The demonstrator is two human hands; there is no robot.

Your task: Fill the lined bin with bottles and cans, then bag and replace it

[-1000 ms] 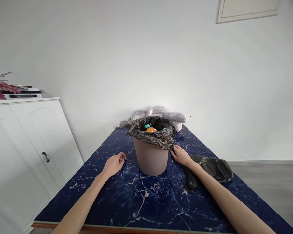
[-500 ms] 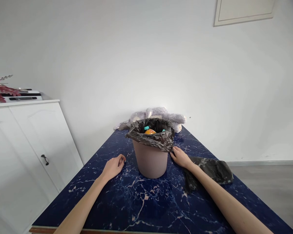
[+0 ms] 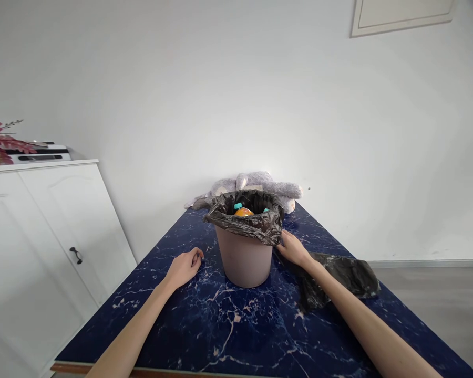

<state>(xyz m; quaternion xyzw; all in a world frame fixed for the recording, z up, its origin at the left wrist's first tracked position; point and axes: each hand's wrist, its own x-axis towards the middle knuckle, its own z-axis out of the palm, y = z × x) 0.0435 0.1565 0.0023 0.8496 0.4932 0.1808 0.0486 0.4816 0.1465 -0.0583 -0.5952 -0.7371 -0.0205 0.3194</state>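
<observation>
A mauve trash can point(image 3: 245, 260) stands upright on the table, lined with a black garbage bag point(image 3: 256, 228) folded over its rim. Inside show an orange round item point(image 3: 243, 212), a teal bottle cap point(image 3: 237, 206) and part of another teal thing. My right hand point(image 3: 294, 248) is at the can's right side, its fingers closed at the hanging edge of the liner; the fingertips are partly hidden. To the left of the can, my left hand point(image 3: 185, 266) rests on the table with fingers curled in and nothing seen in them.
Under and beside my right forearm lies another black plastic bag point(image 3: 350, 275). A grey plush toy point(image 3: 287, 190) lies behind the can against the wall. The table point(image 3: 228, 336) has a dark blue marbled top. A white cabinet point(image 3: 59, 210) stands at the left.
My right hand has risen slightly toward the liner's hanging edge. My left hand stays about where it was, and the view has shifted a little.
</observation>
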